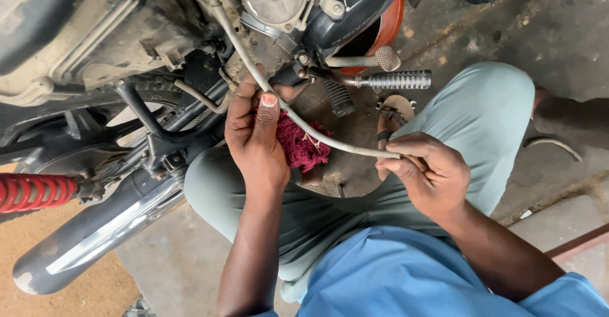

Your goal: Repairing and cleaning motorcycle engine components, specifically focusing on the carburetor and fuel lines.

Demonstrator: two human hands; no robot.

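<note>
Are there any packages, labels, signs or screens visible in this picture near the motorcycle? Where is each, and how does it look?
None can be seen. Both hands, the left hand and the right hand, hold only a pale hose, beside a dark red rag.

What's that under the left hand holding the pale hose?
A dark red rag shows beneath the left hand and the hose. The hand covers part of the rag.
</note>
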